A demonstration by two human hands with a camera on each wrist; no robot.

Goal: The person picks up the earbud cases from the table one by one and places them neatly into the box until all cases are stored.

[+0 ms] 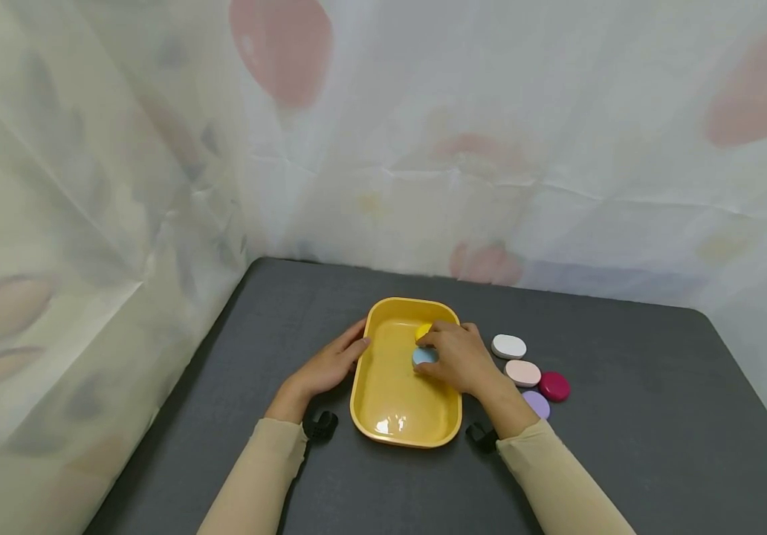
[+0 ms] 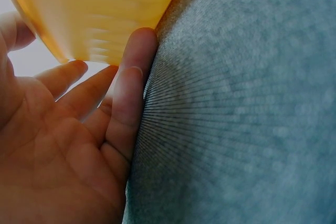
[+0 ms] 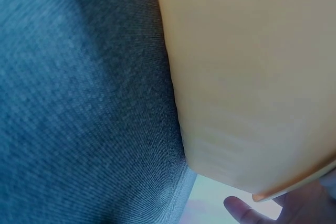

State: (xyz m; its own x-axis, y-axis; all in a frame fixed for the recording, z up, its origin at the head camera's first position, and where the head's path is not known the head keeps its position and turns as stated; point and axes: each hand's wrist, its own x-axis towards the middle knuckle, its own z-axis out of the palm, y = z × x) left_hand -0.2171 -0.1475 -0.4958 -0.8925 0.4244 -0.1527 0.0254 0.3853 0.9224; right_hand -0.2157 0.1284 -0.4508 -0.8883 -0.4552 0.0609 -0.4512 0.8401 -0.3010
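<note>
A yellow tray with rounded corners sits on the dark cloth-covered table. My left hand holds its left side, thumb at the rim and fingers against the outer wall; the left wrist view shows those fingertips on the wall. Over the right rim reaches my right hand, pinching a light blue disc inside the tray between thumb and fingers. Just beyond the disc is a yellow piece, partly hidden by the right hand. In the right wrist view the tray's wall covers most of that hand.
Right of the tray lie a white oval piece, a pale pink oval piece, a crimson round piece and a lilac piece partly behind the right forearm. A patterned curtain hangs behind and left of the table.
</note>
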